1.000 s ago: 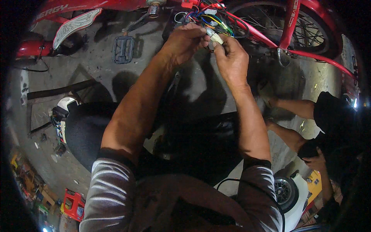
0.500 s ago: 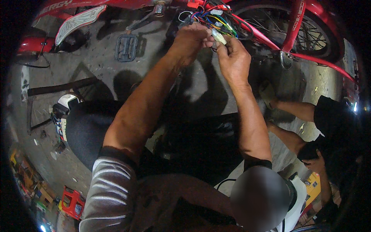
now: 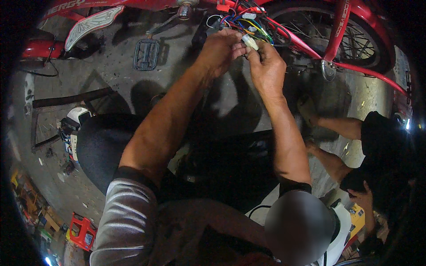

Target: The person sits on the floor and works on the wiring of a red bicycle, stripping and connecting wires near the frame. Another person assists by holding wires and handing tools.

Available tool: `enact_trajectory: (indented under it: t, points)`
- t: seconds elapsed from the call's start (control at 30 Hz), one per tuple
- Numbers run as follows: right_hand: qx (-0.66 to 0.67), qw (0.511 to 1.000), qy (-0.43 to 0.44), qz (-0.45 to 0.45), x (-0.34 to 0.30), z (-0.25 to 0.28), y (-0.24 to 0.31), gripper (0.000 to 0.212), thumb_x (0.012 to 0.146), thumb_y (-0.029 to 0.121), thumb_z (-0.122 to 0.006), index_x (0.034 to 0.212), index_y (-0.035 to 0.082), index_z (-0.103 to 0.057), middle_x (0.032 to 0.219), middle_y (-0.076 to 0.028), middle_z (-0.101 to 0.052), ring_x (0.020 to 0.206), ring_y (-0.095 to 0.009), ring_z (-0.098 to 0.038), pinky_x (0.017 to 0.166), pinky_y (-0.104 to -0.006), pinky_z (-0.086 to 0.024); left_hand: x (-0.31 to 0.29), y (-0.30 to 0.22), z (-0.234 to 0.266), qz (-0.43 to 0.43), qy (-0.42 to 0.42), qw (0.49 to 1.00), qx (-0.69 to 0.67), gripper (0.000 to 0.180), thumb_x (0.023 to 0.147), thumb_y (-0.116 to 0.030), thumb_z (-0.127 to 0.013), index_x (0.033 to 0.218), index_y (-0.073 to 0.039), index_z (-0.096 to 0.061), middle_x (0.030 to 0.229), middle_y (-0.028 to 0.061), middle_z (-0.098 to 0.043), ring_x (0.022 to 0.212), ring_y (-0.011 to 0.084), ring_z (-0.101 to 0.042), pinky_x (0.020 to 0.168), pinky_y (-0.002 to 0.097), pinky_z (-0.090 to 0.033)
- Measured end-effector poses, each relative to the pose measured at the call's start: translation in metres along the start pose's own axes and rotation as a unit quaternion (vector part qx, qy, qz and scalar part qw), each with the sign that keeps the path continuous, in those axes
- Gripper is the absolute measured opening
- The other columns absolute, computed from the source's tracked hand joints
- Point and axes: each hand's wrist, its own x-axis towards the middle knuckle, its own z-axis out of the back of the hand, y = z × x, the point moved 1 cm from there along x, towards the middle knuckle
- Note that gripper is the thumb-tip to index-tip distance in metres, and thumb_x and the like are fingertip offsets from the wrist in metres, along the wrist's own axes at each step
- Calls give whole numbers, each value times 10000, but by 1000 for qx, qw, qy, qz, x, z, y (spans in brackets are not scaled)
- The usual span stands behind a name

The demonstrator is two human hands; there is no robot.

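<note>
At the top centre, my right hand [image 3: 268, 68] pinches a white wire connector [image 3: 250, 42] between thumb and fingers. My left hand [image 3: 222, 51] is closed at the connector's other side, its fingertips against or right beside it; what lies between those fingers is partly hidden. Just beyond both hands, a bundle of coloured wires [image 3: 255, 27] in blue, red, yellow and green spills from the frame of a red bike [image 3: 301, 44]. Another white connector [image 3: 249, 16] hangs among the wires. A loop of white wire [image 3: 214, 20] stands out left of the bundle.
A spoked wheel [image 3: 355, 37] is at the upper right, a pedal [image 3: 146, 54] left of my hands. A black bar frame [image 3: 73, 97] lies on the floor at left, above a red plastic stool [image 3: 81, 231]. Another person [image 3: 377, 146] sits at right, legs stretched toward the bike.
The connector stays between my hands. Both hands have shifted very slightly, and a little more of my left fingers shows.
</note>
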Motion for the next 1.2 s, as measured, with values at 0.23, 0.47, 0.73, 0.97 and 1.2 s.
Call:
enact_trajectory:
  t: [0.23,0.47,0.73,0.97,1.2]
  points:
    - [-8,1000,13,12,4,4,3,185,827,138,-607,956,10,-643,891,-206,-640,823,-379,-623,722,-408,-499,7,7,4,35,96,987,-124,79,885,-109,-563,941,-58,-542,857,51,-578,774,155,-570,718,288,-504]
    - [-25,999,18,23,8,4,6,192,842,163,-596,943,4,-629,878,-211,-636,802,-397,-614,700,-437,-489,4,20,-7,1,38,980,-195,75,887,-86,-503,957,-69,-525,895,63,-582,842,204,-584,761,334,-490]
    - [-54,995,-37,81,9,-7,15,180,854,173,-577,914,7,-611,844,-210,-618,777,-403,-599,686,-460,-480,15,34,-14,-30,8,985,-171,65,848,-164,-505,886,-111,-500,851,30,-537,828,169,-529,744,317,-449]
    - [-56,994,-40,81,15,-14,14,157,843,166,-585,883,14,-587,832,-211,-611,784,-407,-592,677,-459,-481,7,27,-17,-116,-1,992,-45,82,871,-178,-463,873,-100,-489,856,49,-546,816,182,-541,760,333,-454]
    - [-62,997,-24,45,9,-13,7,194,852,184,-585,942,12,-600,868,-233,-616,805,-432,-589,680,-480,-467,5,26,-17,-7,-7,992,-128,53,869,-148,-466,845,-103,-477,829,42,-534,808,169,-546,755,317,-466]
